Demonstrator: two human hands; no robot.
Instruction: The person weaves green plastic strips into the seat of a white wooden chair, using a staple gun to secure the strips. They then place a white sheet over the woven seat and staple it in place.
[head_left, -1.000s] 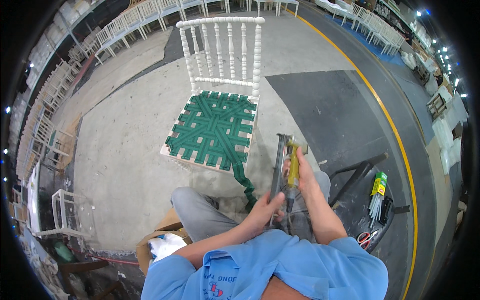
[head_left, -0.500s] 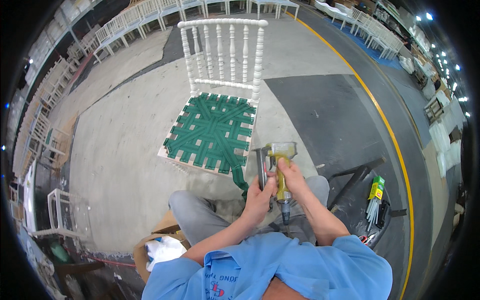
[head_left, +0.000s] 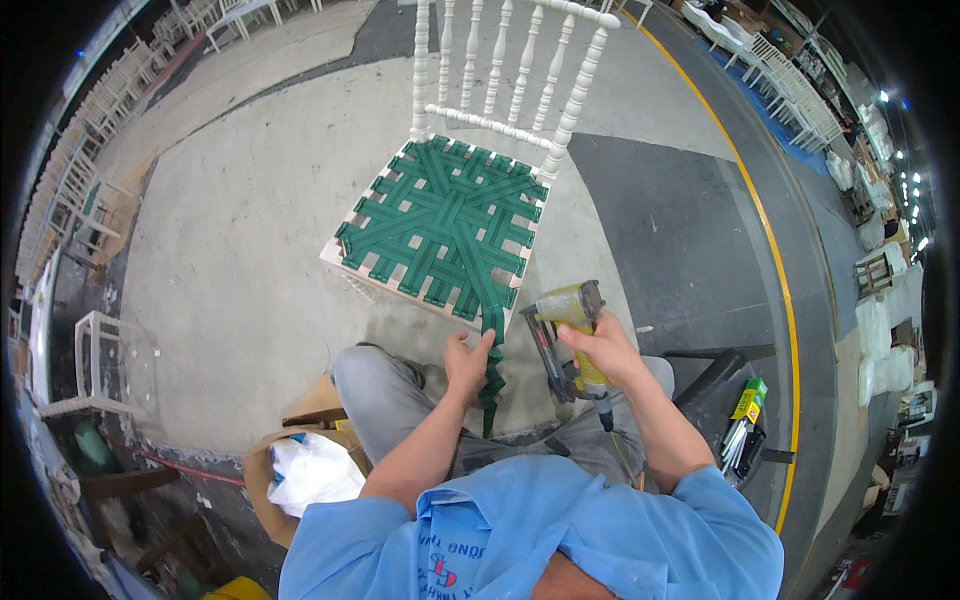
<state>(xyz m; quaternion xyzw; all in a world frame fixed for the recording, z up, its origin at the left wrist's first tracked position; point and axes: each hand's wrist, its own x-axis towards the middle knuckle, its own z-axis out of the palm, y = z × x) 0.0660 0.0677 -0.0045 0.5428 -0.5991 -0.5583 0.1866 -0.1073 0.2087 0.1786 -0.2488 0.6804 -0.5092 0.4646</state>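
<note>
In front of me stands a white chair (head_left: 487,122) with turned spindles, its seat woven with green webbing (head_left: 440,222). A loose tail of the webbing (head_left: 492,375) hangs off the seat's near edge. My left hand (head_left: 467,365) is closed on this tail just below the seat frame, thumb against the strap. To the right, my right hand (head_left: 608,350) grips a yellow pneumatic staple gun (head_left: 575,300) by its handle. The gun is tilted, its dark magazine facing left toward the strap and apart from the chair. An air hose joins at its lower end.
A cardboard box (head_left: 258,475) with white plastic in it stands by my left knee. Right of me, a dark stool (head_left: 715,385) lies beside a green-and-yellow box (head_left: 748,400) and grey staple strips (head_left: 735,442). A white frame (head_left: 95,360) sits far left; rows of chairs (head_left: 790,90) line the back.
My left hand has left the staple gun and taken the webbing tail. My right hand has moved right with the gun. The chair appears nearer and shifted right in view.
</note>
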